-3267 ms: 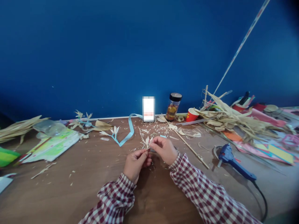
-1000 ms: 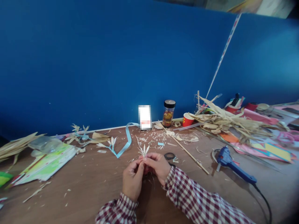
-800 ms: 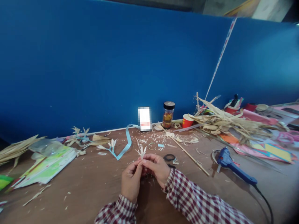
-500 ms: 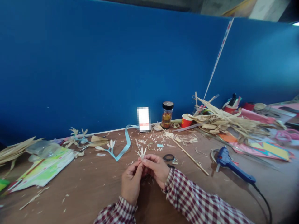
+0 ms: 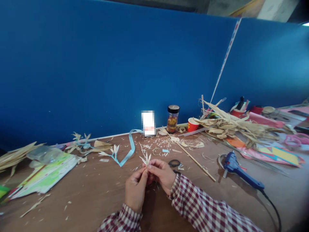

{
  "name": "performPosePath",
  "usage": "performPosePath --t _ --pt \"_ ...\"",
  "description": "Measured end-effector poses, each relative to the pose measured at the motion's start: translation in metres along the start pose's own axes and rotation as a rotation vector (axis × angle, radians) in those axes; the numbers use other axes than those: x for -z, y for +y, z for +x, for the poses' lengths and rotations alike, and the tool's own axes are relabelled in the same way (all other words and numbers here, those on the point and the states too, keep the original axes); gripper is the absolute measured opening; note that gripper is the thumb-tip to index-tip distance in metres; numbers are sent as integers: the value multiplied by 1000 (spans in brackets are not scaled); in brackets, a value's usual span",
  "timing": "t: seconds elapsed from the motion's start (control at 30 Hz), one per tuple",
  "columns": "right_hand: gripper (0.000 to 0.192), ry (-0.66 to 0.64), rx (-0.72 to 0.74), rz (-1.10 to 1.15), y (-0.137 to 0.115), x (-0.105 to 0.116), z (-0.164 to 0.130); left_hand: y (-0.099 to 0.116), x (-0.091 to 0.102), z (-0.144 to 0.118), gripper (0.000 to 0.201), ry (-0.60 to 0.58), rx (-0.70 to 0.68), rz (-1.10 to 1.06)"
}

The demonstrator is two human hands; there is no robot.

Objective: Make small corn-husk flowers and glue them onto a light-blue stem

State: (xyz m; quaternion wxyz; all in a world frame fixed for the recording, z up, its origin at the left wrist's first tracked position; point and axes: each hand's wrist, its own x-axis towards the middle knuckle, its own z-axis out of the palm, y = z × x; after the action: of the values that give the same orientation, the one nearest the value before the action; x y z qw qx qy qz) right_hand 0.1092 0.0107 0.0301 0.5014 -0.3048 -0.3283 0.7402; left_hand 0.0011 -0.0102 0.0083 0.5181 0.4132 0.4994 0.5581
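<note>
Pinching a small husk flower (image 5: 146, 159) from both sides, the left hand (image 5: 135, 190) and the right hand (image 5: 161, 175) are closed on its base just above the table (image 5: 96, 190), fingertips meeting, so that only the pale pointed petals are shown above them. Just beyond the right hand a pair of black-handled scissors (image 5: 174, 163) is laid among husk shavings, and a thin stick (image 5: 193, 158) is stretched farther right toward a blue glue gun (image 5: 238, 172). A dry petal is judged liable to be split or torn off if the pinch is tightened or twisted, the strips being thin and brittle. No writing can be read: the card (image 5: 148, 123) at the wall is blurred, and the red cup (image 5: 192, 124) bears marks too small to be made out.
</note>
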Motion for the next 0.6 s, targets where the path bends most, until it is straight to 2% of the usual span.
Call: performPosePath --t 0.13,0.27,0.37,0.6 --pt "27 -7 8 9 0 1 2 6 -1 -1 32 9 38 -6" --pt "25 46 13 33 -3 3 1 14 -1 -3 34 86 -93 55" --pt "24 57 -23 23 -4 4 0 15 1 -1 36 85 -147 76" --pt "28 36 -49 -76 0 3 -1 13 1 4 25 60 -102 -43"
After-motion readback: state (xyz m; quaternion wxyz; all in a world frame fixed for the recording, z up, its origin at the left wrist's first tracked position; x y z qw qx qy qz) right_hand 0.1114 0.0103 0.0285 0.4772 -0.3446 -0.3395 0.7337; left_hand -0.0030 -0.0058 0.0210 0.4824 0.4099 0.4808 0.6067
